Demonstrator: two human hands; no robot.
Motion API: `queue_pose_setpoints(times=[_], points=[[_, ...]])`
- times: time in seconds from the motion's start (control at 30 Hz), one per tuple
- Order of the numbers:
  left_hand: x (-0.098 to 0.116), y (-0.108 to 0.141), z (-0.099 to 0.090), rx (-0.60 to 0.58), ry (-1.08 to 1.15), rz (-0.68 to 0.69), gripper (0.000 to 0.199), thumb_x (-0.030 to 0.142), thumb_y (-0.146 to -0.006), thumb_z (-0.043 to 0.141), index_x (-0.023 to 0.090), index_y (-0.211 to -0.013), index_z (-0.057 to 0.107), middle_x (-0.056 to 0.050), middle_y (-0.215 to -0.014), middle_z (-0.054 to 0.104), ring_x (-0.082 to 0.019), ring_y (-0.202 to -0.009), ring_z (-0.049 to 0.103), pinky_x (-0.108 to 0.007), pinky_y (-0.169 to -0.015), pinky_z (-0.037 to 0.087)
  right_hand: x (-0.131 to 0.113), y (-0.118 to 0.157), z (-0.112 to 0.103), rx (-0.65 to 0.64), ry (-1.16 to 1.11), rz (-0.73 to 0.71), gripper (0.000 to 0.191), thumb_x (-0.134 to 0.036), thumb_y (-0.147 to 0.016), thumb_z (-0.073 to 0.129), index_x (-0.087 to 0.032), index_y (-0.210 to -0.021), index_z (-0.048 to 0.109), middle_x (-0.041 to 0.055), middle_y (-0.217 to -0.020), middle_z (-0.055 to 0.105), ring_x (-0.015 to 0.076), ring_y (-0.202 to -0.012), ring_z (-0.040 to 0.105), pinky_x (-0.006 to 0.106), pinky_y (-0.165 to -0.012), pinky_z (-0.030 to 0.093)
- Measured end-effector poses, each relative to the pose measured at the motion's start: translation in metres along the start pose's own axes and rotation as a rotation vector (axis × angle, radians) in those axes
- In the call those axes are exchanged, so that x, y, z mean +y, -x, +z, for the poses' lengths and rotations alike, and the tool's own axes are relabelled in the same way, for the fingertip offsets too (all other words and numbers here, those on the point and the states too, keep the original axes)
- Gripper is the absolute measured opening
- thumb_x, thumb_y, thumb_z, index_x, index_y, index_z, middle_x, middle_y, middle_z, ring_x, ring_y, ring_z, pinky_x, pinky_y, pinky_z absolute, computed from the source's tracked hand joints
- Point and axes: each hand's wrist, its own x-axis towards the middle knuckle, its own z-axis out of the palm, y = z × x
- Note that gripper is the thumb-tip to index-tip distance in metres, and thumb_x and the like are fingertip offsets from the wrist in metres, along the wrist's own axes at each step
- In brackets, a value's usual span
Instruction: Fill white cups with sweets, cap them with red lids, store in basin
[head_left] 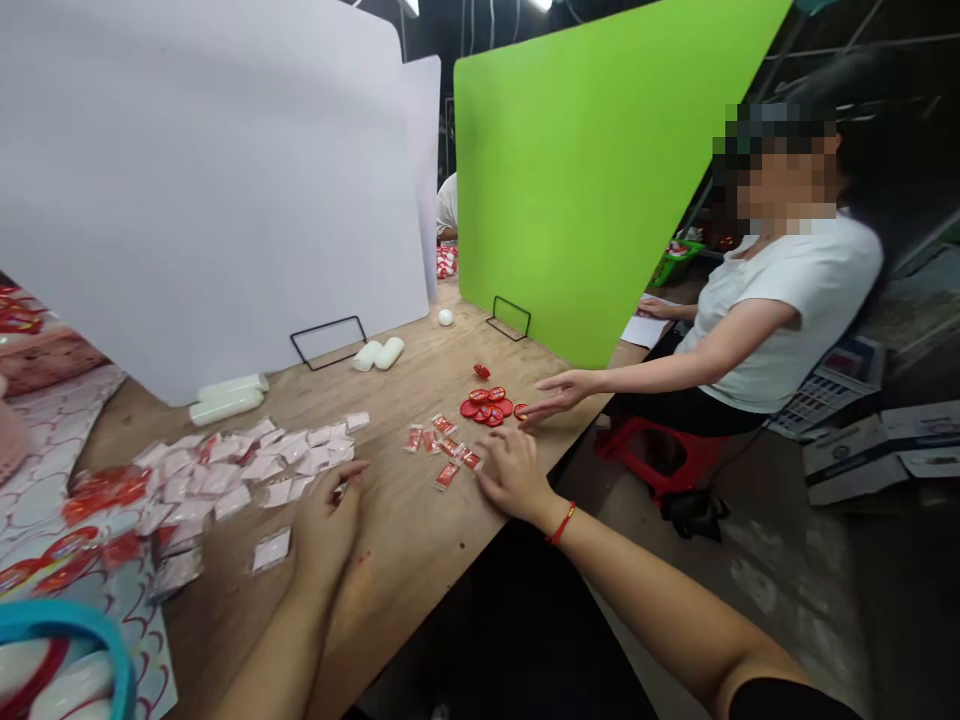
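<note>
1. Blue rim (120,650) of a container, lower left corner of the frame, with pale rounded things inside; best kept out of the left elbow's way.
2. A lone pale packet (271,549), left of the lower centre, lies flat just beside the left wrist; a careless slide of the forearm could drag it.
3. The left hand (330,505), left of centre, rests by the right edge of the pale packet pile (217,475). Its fingers are loosely curled; whether they pinch anything, I cannot tell. A light touch would suit here, since the packets overlap and could slip over one another.
4. The right hand (517,475), centre right, is palm down, fingers spread and bent, with nothing seen gripped. The small red packets (448,450) lie just left of its fingertips, at the centre of the frame, on the wooden worktop (420,525). Low, flat fingertips should move them without stacking or flipping them.
5. Red discs (487,407) are heaped just beyond the red packets. A co-worker's hand (566,390) reaches in from the right beside them, so short moves, leaving that side free, would avoid a bump.
6. White cylinders (379,353), upper middle, lie well apart; they could roll if knocked.
</note>
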Motion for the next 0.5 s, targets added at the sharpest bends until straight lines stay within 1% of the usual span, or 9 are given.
queue_pose_setpoints(times=[0.07,0.13,0.17,0.23,0.3,0.33,0.4,0.43,0.5], points=[[0.002,0.0,0.0,-0.005,-0.01,0.005,0.033,0.047,-0.089,0.053,0.024,-0.103,0.073,-0.005,-0.113,0.072,-0.026,-0.108,0.063,-0.037,-0.088,0.049,0.016,-0.014,-0.001,-0.046,0.038,0.158,0.069,-0.049,-0.087,0.068,-0.021,-0.146,0.048,0.0197,-0.15,0.046,0.0382,-0.139,0.04,0.06,-0.111,0.034],[0.005,0.001,0.001,-0.009,-0.02,0.015,0.033,0.046,-0.089,0.053,0.024,-0.101,0.073,-0.005,-0.11,0.072,-0.026,-0.107,0.064,-0.037,-0.086,0.049,0.03,-0.032,-0.001,-0.106,0.077,0.255,0.091,-0.062,-0.08,0.072,-0.022,-0.154,0.037,0.0199,-0.16,0.033,0.0409,-0.147,0.031,0.063,-0.116,0.028],[0.007,0.001,0.001,-0.011,-0.022,0.02,0.033,0.046,-0.089,0.052,0.023,-0.1,0.073,-0.006,-0.109,0.072,-0.026,-0.106,0.064,-0.037,-0.085,0.049,0.037,-0.041,0.0,-0.136,0.094,0.291,0.099,-0.067,-0.077,0.072,-0.023,-0.156,0.033,0.0195,-0.164,0.028,0.0419,-0.149,0.027,0.065,-0.117,0.025],[0.011,0.002,0.0,-0.009,-0.024,0.025,0.032,0.045,-0.089,0.052,0.023,-0.099,0.074,-0.006,-0.106,0.072,-0.025,-0.103,0.064,-0.036,-0.084,0.049,0.049,-0.059,0.004,-0.186,0.103,0.367,0.108,-0.075,-0.073,0.071,-0.024,-0.159,0.029,0.019,-0.167,0.022,0.0435,-0.153,0.021,0.066,-0.12,0.019],[0.013,0.003,0.0,-0.008,-0.024,0.021,0.032,0.044,-0.09,0.052,0.022,-0.098,0.074,-0.006,-0.105,0.072,-0.025,-0.102,0.064,-0.036,-0.084,0.049,0.059,-0.074,0.01,-0.241,0.086,0.421,0.11,-0.08,-0.073,0.067,-0.024,-0.16,0.027,0.0189,-0.169,0.019,0.0459,-0.154,0.016,0.068,-0.121,0.013],[0.014,0.003,0.0,-0.007,-0.022,0.017,0.032,0.043,-0.09,0.052,0.023,-0.099,0.074,-0.006,-0.105,0.072,-0.025,-0.102,0.064,-0.036,-0.084,0.049,0.062,-0.081,0.014,-0.27,0.073,0.42,0.109,-0.081,-0.075,0.064,-0.025,-0.16,0.027,0.0184,-0.169,0.018,0.0463,-0.155,0.013,0.069,-0.121,0.009],[0.015,0.003,0.0,-0.005,-0.015,0.008,0.03,0.042,-0.09,0.052,0.023,-0.098,0.074,-0.006,-0.104,0.073,-0.025,-0.102,0.065,-0.036,-0.084,0.05,0.066,-0.094,0.021,-0.311,0.029,0.358,0.1,-0.079,-0.082,0.057,-0.026,-0.161,0.027,0.017,-0.169,0.019,0.0437,-0.157,0.009,0.067,-0.122,0.004],[0.015,0.004,0.0,-0.003,-0.011,0.004,0.029,0.041,-0.09,0.053,0.023,-0.097,0.074,-0.006,-0.104,0.073,-0.025,-0.102,0.065,-0.036,-0.084,0.05,0.067,-0.102,0.024,-0.31,-0.002,0.312,0.094,-0.077,-0.086,0.053,-0.026,-0.16,0.028,0.0161,-0.169,0.021,0.0413,-0.157,0.01,0.066,-0.122,0.004],[0.016,0.005,0.0,0.001,-0.007,0.006,0.027,0.038,-0.089,0.053,0.023,-0.095,0.075,-0.006,-0.102,0.074,-0.025,-0.1,0.065,-0.037,-0.084,0.051,0.068,-0.125,0.031,-0.243,-0.064,0.25,0.082,-0.071,-0.091,0.049,-0.029,-0.159,0.03,0.0146,-0.167,0.027,0.0373,-0.156,0.018,0.065,-0.122,0.006]])
